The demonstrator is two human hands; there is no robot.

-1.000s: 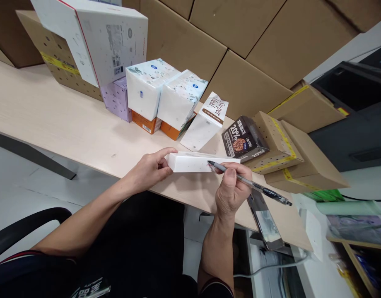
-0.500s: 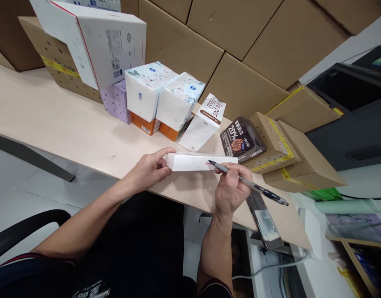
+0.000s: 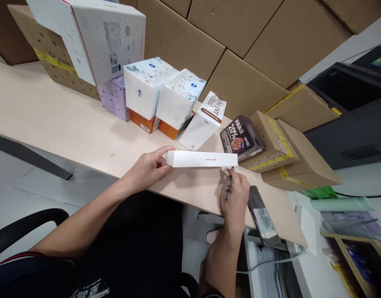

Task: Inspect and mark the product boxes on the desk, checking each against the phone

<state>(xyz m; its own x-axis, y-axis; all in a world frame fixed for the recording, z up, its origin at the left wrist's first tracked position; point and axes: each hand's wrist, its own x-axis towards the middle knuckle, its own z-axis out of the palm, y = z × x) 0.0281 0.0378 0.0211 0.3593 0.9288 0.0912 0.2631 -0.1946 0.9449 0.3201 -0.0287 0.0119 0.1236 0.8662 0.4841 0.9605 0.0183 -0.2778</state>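
My left hand (image 3: 153,165) pinches the left end of a slim white box (image 3: 196,159), which has small red lettering on its near side. The box is held over the front part of the wooden table (image 3: 85,136). Just below its right end, my right hand (image 3: 237,192) is closed around a dark pen (image 3: 228,188). The pen points downward along the palm side, partly covered by the fingers. A smartphone (image 3: 264,217) lies at the table's edge, to the right of my right hand.
Behind the white box stand two tissue packs (image 3: 153,85), a white "Super Meal" carton (image 3: 206,120) and a black cookie box (image 3: 242,138). Brown cartons (image 3: 302,157) are on the right, a large white box (image 3: 112,45) on the left. Stacked cardboard boxes (image 3: 184,49) line the back.
My right hand has turned and drawn the pen from the white box's lettered side to below its right end. The left hand keeps its hold; the lettering now shows fully.
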